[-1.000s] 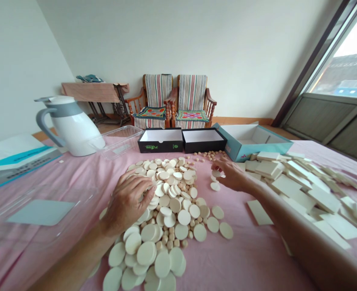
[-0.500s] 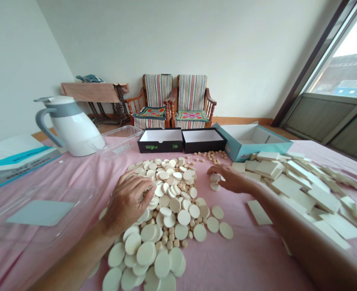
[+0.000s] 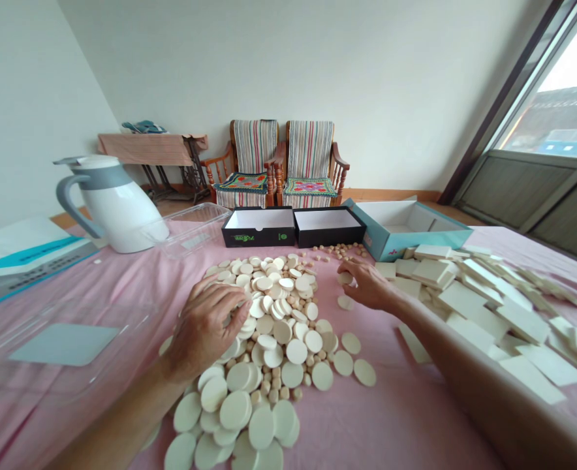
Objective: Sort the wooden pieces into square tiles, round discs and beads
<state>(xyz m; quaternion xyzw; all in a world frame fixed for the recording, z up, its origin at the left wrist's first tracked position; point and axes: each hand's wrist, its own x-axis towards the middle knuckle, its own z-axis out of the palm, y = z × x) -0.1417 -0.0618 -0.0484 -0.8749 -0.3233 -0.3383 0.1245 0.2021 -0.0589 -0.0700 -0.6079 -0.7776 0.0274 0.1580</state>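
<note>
Leftmost on my feed, the jug (image 3: 129, 219) stands on the pink cloth (image 3: 367, 431). Next, my left hand (image 3: 210, 321) lies over the left side of the heap (image 3: 265, 284), fingers side by side, thumb a little apart; its palm faces away, so I cannot tell whether it holds anything. The discs (image 3: 282, 331) fill the heap, with beads (image 3: 274, 395) mixed among them. I judge the separation partial: some beads lie apart by the black boxes (image 3: 258, 238), but most discs and many beads are jumbled together. The heap's long axis runs from near me toward those boxes. To its right, my right hand (image 3: 369, 286) curls narrowly about one disc (image 3: 344, 279), just off the heap; whether thumb and finger pinch it, I cannot tell. Being round, it gives me no long axis; its flat face looks up and toward me. Farther right come the blue box (image 3: 396, 243) and the tiles (image 3: 465, 305), apart from the discs.
</note>
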